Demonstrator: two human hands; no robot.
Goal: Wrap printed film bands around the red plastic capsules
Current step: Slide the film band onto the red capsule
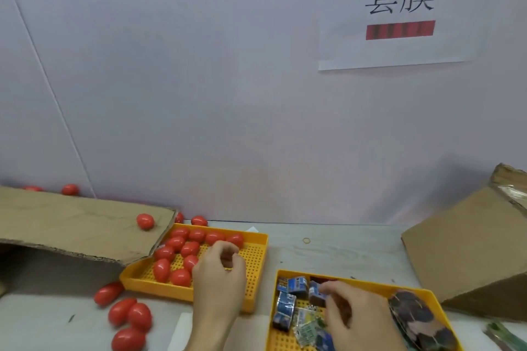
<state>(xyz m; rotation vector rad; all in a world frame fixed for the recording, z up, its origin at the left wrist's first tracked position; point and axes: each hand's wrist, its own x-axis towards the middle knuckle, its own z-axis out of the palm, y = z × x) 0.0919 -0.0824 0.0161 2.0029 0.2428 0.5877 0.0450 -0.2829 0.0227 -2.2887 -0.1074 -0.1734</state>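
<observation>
Several red capsules (182, 248) lie in a perforated yellow tray (194, 295) at centre left. My left hand (219, 279) hovers over that tray's middle with fingers curled; whether a capsule sits inside them is hidden. A second yellow tray (356, 283) at lower right holds several printed film bands (286, 300), some opened into loops and some flat. My right hand (356, 319) reaches into it, and its fingertips pinch a dark film band (315, 293). A flattened dark bundle of film (419, 319) lies along that tray's right side.
More red capsules (134, 316) lie loose on the table at lower left. One capsule (145, 221) sits on a cardboard flap (71, 222) overhanging the left tray. A cardboard box (462, 251) stands at right. A rubber band (306, 240) lies on the table; a wall rises behind.
</observation>
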